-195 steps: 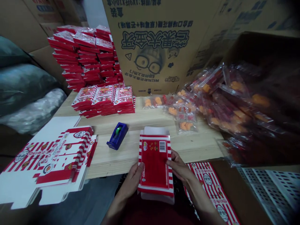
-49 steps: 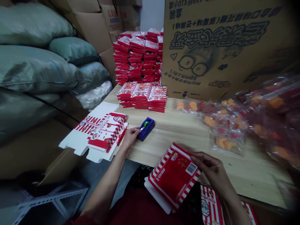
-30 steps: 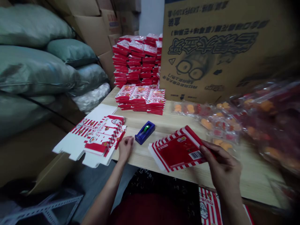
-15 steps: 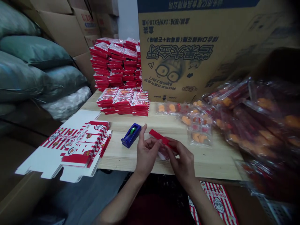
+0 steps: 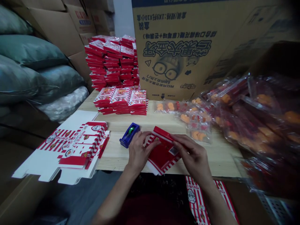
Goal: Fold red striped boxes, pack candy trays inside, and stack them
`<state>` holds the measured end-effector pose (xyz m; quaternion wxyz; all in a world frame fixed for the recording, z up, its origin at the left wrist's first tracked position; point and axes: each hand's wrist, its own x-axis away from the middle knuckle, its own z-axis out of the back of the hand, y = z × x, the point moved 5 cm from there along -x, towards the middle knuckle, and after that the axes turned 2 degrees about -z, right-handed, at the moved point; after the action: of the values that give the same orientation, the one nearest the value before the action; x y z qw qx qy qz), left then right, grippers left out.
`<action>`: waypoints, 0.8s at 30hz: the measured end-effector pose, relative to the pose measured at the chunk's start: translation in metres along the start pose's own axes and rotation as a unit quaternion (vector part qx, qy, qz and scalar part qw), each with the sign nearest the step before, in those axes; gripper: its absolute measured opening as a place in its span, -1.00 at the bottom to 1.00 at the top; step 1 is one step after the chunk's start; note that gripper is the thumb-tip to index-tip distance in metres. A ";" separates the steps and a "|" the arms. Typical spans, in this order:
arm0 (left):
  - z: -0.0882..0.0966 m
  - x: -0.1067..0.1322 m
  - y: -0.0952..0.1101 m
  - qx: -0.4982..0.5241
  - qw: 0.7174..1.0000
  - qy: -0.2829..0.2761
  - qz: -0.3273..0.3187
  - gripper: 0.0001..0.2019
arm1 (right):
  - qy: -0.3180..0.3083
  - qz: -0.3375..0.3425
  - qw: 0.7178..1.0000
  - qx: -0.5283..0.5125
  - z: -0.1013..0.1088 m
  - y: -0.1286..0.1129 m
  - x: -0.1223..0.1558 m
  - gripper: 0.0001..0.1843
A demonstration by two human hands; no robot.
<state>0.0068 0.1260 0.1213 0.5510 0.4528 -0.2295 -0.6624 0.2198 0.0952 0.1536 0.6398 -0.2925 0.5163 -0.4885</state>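
A red-and-white striped carton [image 5: 162,153] is tilted over the table's near edge, its red face with a barcode toward me. My left hand [image 5: 138,150] grips its left side, thumb lying on the red face. On the right edge, my right hand [image 5: 192,155] pinches it between thumb and fingers. Just beyond my left hand stands a blue tape dispenser [image 5: 129,135] with a green-cored roll. Farther left lies a pile of flat printed cartons [image 5: 77,143] with white flaps.
Finished-looking red boxes [image 5: 120,100] stand in short stacks, with a taller pile [image 5: 111,62] behind. A large brown cardboard box [image 5: 173,75] blocks the back. Clear packs of orange candies [image 5: 199,134] heap up at right. Stuffed sacks [image 5: 35,56] line the left.
The carton has turned from edge-on to show its broad red face with the barcode. My left hand has shifted left and its raised thumb has come down. The view has moved slightly.
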 end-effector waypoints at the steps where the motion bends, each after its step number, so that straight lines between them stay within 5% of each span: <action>1: 0.000 0.000 -0.005 0.001 1.000 -0.018 -0.014 -0.66 | 0.017 -0.028 0.999 -0.021 0.005 0.009 -0.002 -0.76; 6: -0.020 0.011 -0.040 0.086 0.966 -0.242 0.044 -0.66 | 0.094 -0.184 0.976 -0.067 0.018 0.092 0.010 -0.67; 9: -0.033 0.010 -0.055 0.017 0.954 -0.300 0.016 -0.62 | 0.097 -0.205 0.973 -0.048 0.010 0.136 0.028 -0.59; 13: -0.052 -0.004 -0.074 -0.082 0.943 -0.320 -0.038 -0.63 | 0.113 -0.203 0.973 -0.009 -0.010 0.167 0.050 -0.50; 18: -0.077 -0.015 -0.091 -0.148 0.945 -0.283 -0.067 -0.74 | 0.132 -0.173 0.973 0.073 -0.024 0.173 0.057 -0.56; 21: -0.084 -0.014 -0.094 -0.185 0.951 -0.237 -0.078 -0.76 | 0.164 -0.152 0.965 0.135 -0.003 0.176 0.047 -0.56; 24: -0.082 -0.011 -0.092 -0.205 0.954 -0.197 -0.090 -0.72 | 0.256 -0.161 0.933 0.196 0.051 0.185 0.030 -0.32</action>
<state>0.0280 0.1792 0.0114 0.5137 0.2097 -0.1505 -0.8182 0.3280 0.1263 -0.0051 0.4430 -0.1052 0.5022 -0.7352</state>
